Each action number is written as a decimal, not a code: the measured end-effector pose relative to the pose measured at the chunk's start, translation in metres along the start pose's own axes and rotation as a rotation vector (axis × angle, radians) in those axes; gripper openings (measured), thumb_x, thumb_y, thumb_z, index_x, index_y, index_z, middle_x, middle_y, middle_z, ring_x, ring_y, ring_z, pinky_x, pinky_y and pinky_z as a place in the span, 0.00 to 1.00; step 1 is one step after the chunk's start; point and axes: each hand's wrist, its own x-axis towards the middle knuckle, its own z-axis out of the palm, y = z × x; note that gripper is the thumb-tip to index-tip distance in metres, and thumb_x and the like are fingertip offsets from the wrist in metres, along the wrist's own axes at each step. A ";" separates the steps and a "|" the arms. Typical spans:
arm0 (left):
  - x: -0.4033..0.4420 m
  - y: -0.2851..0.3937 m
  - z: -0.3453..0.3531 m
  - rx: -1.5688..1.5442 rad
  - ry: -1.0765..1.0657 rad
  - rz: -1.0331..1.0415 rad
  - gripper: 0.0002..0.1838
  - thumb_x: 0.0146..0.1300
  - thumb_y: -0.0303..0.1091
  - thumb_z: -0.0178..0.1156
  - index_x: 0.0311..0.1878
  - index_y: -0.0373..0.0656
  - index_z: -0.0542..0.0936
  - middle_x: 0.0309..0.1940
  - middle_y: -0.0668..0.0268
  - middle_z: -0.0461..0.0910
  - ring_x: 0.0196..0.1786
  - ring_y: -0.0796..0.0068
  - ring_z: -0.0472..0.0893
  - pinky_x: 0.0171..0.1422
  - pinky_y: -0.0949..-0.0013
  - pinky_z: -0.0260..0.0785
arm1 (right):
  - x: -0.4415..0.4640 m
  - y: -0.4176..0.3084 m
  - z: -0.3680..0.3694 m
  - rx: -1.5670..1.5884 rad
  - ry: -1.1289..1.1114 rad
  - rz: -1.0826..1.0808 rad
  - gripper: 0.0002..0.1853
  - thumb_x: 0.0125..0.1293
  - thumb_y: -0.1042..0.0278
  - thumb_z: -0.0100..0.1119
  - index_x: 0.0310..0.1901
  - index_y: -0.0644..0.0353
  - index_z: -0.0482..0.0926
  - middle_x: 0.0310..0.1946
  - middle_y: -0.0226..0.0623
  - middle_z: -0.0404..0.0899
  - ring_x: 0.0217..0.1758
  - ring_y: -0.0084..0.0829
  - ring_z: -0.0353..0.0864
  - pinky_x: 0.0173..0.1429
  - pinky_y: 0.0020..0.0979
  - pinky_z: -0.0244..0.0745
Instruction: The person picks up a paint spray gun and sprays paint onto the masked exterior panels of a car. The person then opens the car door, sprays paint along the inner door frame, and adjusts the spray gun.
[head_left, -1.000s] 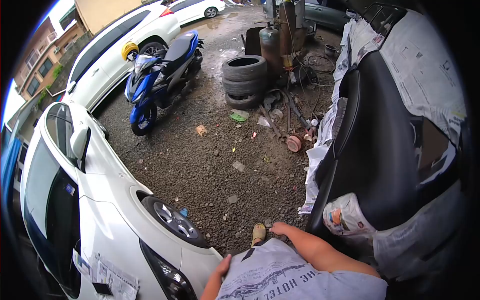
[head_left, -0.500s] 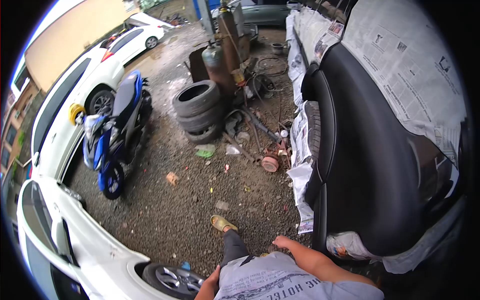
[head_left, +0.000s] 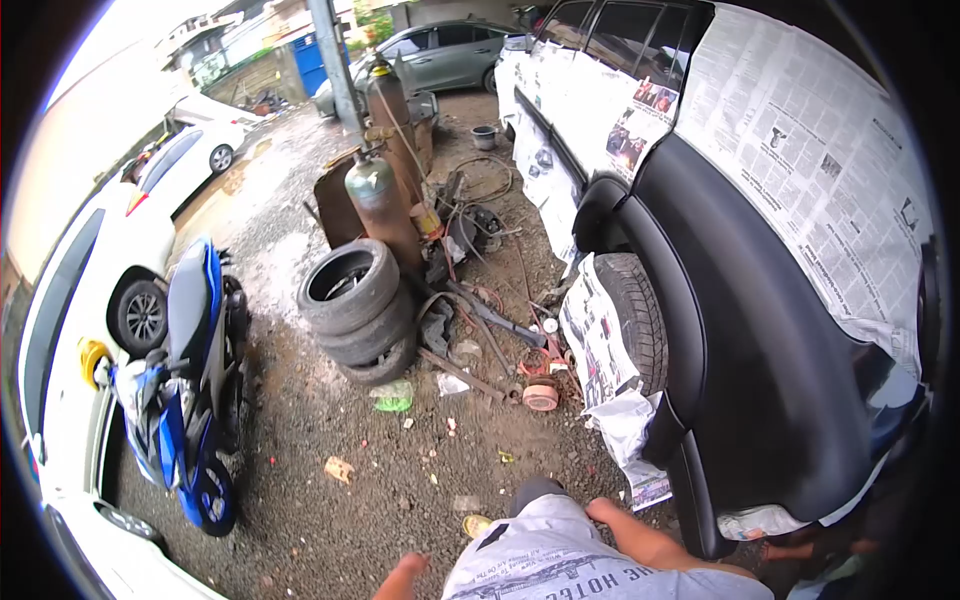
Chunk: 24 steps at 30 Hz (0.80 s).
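Observation:
My left hand [head_left: 411,564] hangs low beside my grey T-shirt [head_left: 530,560], over the gravel, touching nothing that I can see. It is small and blurred, so its fingers cannot be made out. On the other side my right hand [head_left: 602,510] is held at my side with its fingers curled in. Whatever it may hold is hidden. It is nearest to the newspaper masking [head_left: 645,470] at the lower edge of the car's black bumper [head_left: 770,330]. A yellow shoe [head_left: 477,525] of mine shows on the ground.
Stacked tyres [head_left: 350,290] stand ahead beside gas cylinders [head_left: 385,205], with hoses and metal scrap around them. A blue scooter [head_left: 190,390] and white cars [head_left: 75,290] are on the left. The paper-masked car [head_left: 800,130] lines the right; part of another person [head_left: 790,551] shows low beside it.
My view has tilted up and shifted, and the tyre stack and bumper appear nearer. My left hand has swung forward from beside my shirt; my right hand stays at my side.

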 end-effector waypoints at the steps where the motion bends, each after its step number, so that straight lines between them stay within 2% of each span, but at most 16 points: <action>1: 0.009 0.001 -0.046 -0.105 0.087 0.006 0.36 0.71 0.63 0.44 0.62 0.40 0.80 0.65 0.47 0.76 0.69 0.47 0.74 0.73 0.53 0.65 | 0.018 -0.006 0.005 0.052 0.036 0.028 0.23 0.64 0.51 0.52 0.45 0.60 0.88 0.48 0.54 0.84 0.52 0.53 0.85 0.59 0.48 0.77; 3: 0.047 0.000 -0.118 -0.069 0.330 0.167 0.34 0.71 0.61 0.47 0.60 0.38 0.81 0.61 0.46 0.79 0.66 0.46 0.76 0.71 0.54 0.67 | 0.042 -0.025 0.006 0.158 0.090 0.082 0.22 0.62 0.52 0.53 0.43 0.61 0.88 0.47 0.54 0.85 0.52 0.53 0.85 0.59 0.48 0.77; 5: 0.056 0.022 -0.183 -0.433 0.372 0.067 0.32 0.70 0.59 0.51 0.57 0.37 0.82 0.57 0.46 0.82 0.63 0.48 0.79 0.68 0.54 0.69 | 0.050 -0.050 -0.025 0.147 0.055 0.073 0.21 0.62 0.52 0.54 0.41 0.61 0.88 0.46 0.55 0.84 0.52 0.53 0.85 0.58 0.48 0.77; 8: 0.119 0.046 -0.222 -0.671 0.424 0.143 0.29 0.68 0.57 0.55 0.53 0.36 0.81 0.43 0.50 0.84 0.42 0.52 0.84 0.50 0.53 0.75 | 0.054 -0.085 -0.082 0.150 0.018 0.113 0.20 0.60 0.54 0.56 0.40 0.61 0.88 0.46 0.56 0.84 0.52 0.53 0.85 0.58 0.48 0.78; 10: 0.122 0.075 -0.246 -0.479 0.367 0.277 0.27 0.69 0.55 0.55 0.57 0.40 0.80 0.43 0.56 0.85 0.39 0.58 0.82 0.45 0.54 0.74 | 0.088 -0.098 -0.107 0.145 0.003 0.121 0.19 0.60 0.54 0.57 0.40 0.61 0.88 0.46 0.56 0.85 0.51 0.53 0.85 0.57 0.47 0.78; 12: 0.145 0.106 -0.241 -0.608 0.144 0.187 0.31 0.70 0.57 0.53 0.59 0.38 0.81 0.58 0.48 0.82 0.64 0.51 0.79 0.68 0.56 0.68 | 0.138 -0.091 -0.109 0.127 -0.015 0.096 0.19 0.60 0.54 0.58 0.41 0.61 0.88 0.45 0.56 0.85 0.51 0.52 0.85 0.57 0.47 0.78; 14: 0.163 0.125 -0.239 -0.063 0.075 0.399 0.33 0.71 0.59 0.51 0.63 0.39 0.79 0.62 0.46 0.79 0.69 0.51 0.75 0.73 0.57 0.64 | 0.185 -0.093 -0.130 0.109 -0.086 0.051 0.19 0.60 0.54 0.59 0.42 0.62 0.88 0.46 0.56 0.85 0.51 0.52 0.85 0.58 0.47 0.78; 15: 0.161 0.131 -0.248 -0.084 0.050 0.378 0.34 0.71 0.60 0.50 0.64 0.40 0.78 0.64 0.46 0.77 0.70 0.51 0.73 0.75 0.57 0.61 | 0.207 -0.097 -0.146 0.100 -0.125 0.029 0.19 0.61 0.55 0.59 0.42 0.62 0.88 0.46 0.56 0.85 0.52 0.53 0.85 0.58 0.47 0.78; 17: 0.170 0.136 -0.290 -0.371 0.074 0.278 0.36 0.70 0.63 0.50 0.67 0.40 0.76 0.67 0.46 0.74 0.73 0.51 0.70 0.78 0.58 0.56 | 0.252 -0.094 -0.180 0.379 -0.007 0.046 0.19 0.63 0.58 0.57 0.46 0.63 0.87 0.49 0.56 0.84 0.52 0.54 0.85 0.59 0.48 0.78; 18: 0.181 0.135 -0.312 -0.390 0.104 0.269 0.38 0.70 0.64 0.49 0.68 0.41 0.75 0.68 0.46 0.73 0.74 0.51 0.68 0.80 0.58 0.54 | 0.274 -0.100 -0.203 0.345 0.105 0.010 0.17 0.65 0.63 0.55 0.47 0.64 0.86 0.48 0.58 0.84 0.51 0.53 0.85 0.56 0.49 0.78; 19: 0.204 0.139 -0.336 -0.190 0.185 0.268 0.36 0.70 0.64 0.49 0.64 0.40 0.79 0.63 0.44 0.77 0.70 0.50 0.73 0.75 0.55 0.62 | 0.296 -0.101 -0.222 0.308 0.202 -0.020 0.15 0.66 0.68 0.53 0.48 0.64 0.85 0.47 0.59 0.84 0.49 0.53 0.86 0.54 0.50 0.79; 20: 0.210 0.140 -0.369 -0.009 0.078 0.246 0.33 0.71 0.61 0.50 0.58 0.38 0.82 0.56 0.43 0.81 0.64 0.50 0.79 0.67 0.52 0.70 | 0.285 -0.118 -0.285 0.106 0.068 -0.102 0.12 0.63 0.70 0.54 0.37 0.66 0.86 0.39 0.57 0.85 0.42 0.50 0.87 0.45 0.51 0.78; 21: 0.241 0.134 -0.386 -0.076 0.139 0.129 0.30 0.69 0.57 0.53 0.54 0.37 0.83 0.51 0.43 0.84 0.58 0.49 0.83 0.60 0.50 0.74 | 0.280 -0.135 -0.348 0.279 0.003 -0.202 0.10 0.60 0.71 0.56 0.29 0.64 0.85 0.30 0.56 0.83 0.34 0.48 0.86 0.39 0.52 0.75; 22: 0.221 0.150 -0.420 -0.234 0.298 0.241 0.30 0.69 0.56 0.55 0.56 0.36 0.82 0.54 0.43 0.82 0.61 0.49 0.81 0.64 0.52 0.73 | 0.332 -0.121 -0.339 0.142 0.220 -0.198 0.10 0.58 0.71 0.57 0.23 0.62 0.84 0.23 0.55 0.81 0.27 0.47 0.83 0.36 0.52 0.74; 23: 0.220 0.166 -0.448 -0.460 0.324 0.092 0.33 0.69 0.58 0.55 0.59 0.35 0.80 0.57 0.43 0.81 0.64 0.48 0.79 0.67 0.55 0.70 | 0.345 -0.118 -0.372 0.219 0.266 -0.364 0.11 0.59 0.69 0.55 0.23 0.60 0.84 0.25 0.54 0.81 0.28 0.49 0.83 0.36 0.49 0.74; 24: 0.211 0.184 -0.472 -0.452 0.323 0.102 0.35 0.69 0.59 0.54 0.63 0.34 0.78 0.61 0.44 0.79 0.66 0.49 0.76 0.70 0.57 0.67 | 0.379 -0.115 -0.368 0.279 0.399 -0.310 0.12 0.60 0.67 0.54 0.24 0.59 0.84 0.25 0.53 0.82 0.28 0.49 0.83 0.36 0.48 0.75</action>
